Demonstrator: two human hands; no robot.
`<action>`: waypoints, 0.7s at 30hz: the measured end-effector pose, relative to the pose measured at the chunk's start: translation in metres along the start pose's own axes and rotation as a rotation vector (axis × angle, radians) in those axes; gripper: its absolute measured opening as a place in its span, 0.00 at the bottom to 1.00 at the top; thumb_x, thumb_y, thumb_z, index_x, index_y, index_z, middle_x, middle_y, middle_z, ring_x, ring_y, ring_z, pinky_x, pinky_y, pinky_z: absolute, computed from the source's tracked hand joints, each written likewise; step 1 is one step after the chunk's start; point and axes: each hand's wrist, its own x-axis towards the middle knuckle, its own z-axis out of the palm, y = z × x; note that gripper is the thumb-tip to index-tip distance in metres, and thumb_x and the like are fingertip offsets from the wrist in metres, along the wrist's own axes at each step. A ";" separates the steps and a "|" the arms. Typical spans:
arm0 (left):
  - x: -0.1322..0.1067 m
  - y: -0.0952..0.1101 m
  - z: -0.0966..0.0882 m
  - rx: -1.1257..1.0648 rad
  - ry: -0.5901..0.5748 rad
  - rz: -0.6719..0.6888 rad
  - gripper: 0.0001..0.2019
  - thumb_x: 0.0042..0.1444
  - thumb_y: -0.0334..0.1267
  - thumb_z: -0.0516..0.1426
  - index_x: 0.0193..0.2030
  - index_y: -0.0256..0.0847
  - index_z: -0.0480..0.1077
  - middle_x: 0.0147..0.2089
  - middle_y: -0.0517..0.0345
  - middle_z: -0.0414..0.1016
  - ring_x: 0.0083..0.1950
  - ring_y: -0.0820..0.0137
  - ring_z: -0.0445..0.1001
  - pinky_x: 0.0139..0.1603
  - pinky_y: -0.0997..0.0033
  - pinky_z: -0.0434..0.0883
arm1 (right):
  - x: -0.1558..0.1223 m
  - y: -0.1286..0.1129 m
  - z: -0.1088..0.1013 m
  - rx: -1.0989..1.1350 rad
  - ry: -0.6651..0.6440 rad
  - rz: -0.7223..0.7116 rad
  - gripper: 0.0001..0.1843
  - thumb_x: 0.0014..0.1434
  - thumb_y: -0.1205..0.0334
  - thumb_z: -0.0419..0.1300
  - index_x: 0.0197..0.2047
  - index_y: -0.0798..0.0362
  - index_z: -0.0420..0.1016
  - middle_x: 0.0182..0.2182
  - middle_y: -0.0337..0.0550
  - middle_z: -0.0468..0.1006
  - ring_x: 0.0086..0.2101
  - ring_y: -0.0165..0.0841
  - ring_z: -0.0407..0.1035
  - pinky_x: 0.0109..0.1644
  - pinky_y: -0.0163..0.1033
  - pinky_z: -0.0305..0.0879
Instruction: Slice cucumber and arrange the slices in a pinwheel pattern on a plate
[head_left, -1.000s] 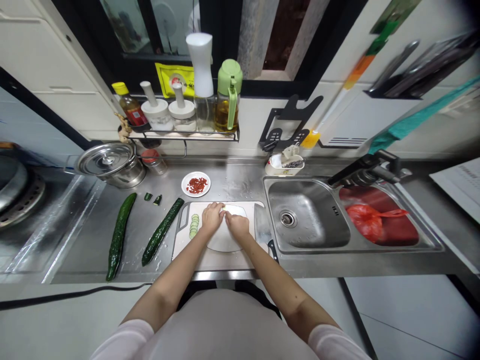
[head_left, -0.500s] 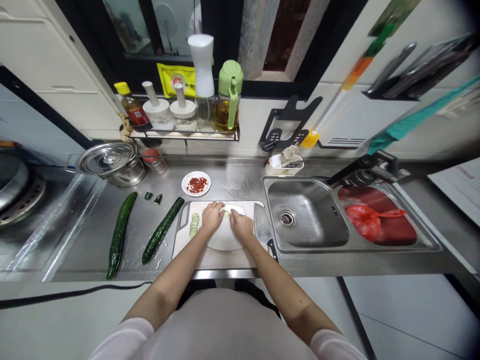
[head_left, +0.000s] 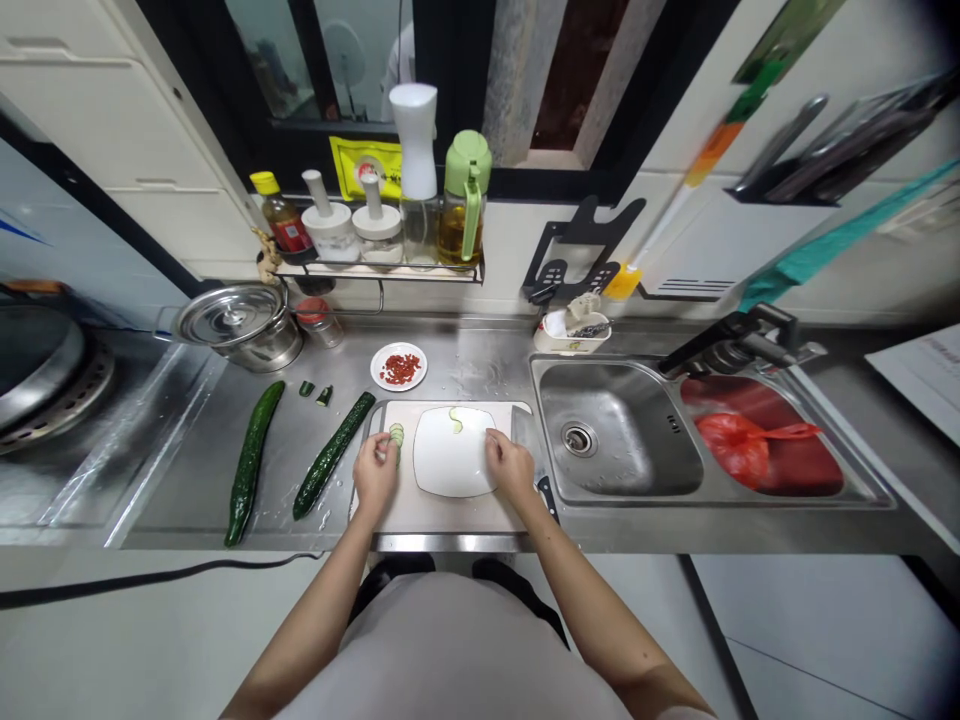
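Note:
On a white cutting board [head_left: 386,515] lies a white plate [head_left: 454,460] with rounded corners. Pale green cucumber pieces [head_left: 456,422] rest on the plate near its far edge. To the left of the plate, my left hand [head_left: 375,475] has its thumb and fingers pinched at a row of cucumber slices [head_left: 397,434]. My right hand [head_left: 513,465] is curled by the plate's right rim, fingers closed; whatever they may hold is hidden. Right of the board's middle lies a knife [head_left: 547,495], its blade partly hidden behind my right hand.
Two cucumbers, a whole one [head_left: 253,465] and a trimmed one [head_left: 334,455], lie left of the board near cut ends [head_left: 323,396]. Behind stands a dish of red pieces [head_left: 379,372]. A sink [head_left: 615,430] is to the right, a lidded pot [head_left: 262,345] at back left.
My left hand has moved left from the plate to the slices. My right hand has drawn back right to the plate's rim. The cucumber pieces on the plate are now uncovered.

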 end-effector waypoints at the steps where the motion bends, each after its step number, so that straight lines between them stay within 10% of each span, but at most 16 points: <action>1: -0.005 -0.008 -0.006 0.028 0.005 -0.026 0.15 0.56 0.43 0.53 0.47 0.41 0.71 0.34 0.58 0.72 0.33 0.68 0.69 0.38 0.70 0.67 | -0.002 0.001 -0.001 0.017 0.009 -0.006 0.23 0.67 0.54 0.45 0.54 0.50 0.75 0.35 0.45 0.82 0.35 0.34 0.74 0.38 0.33 0.58; 21: -0.027 -0.015 -0.015 0.310 -0.051 -0.026 0.07 0.56 0.41 0.56 0.38 0.42 0.71 0.40 0.53 0.75 0.44 0.61 0.72 0.45 0.65 0.63 | -0.030 0.001 0.002 0.078 -0.003 -0.057 0.22 0.66 0.55 0.45 0.52 0.50 0.77 0.32 0.43 0.82 0.35 0.36 0.75 0.39 0.34 0.61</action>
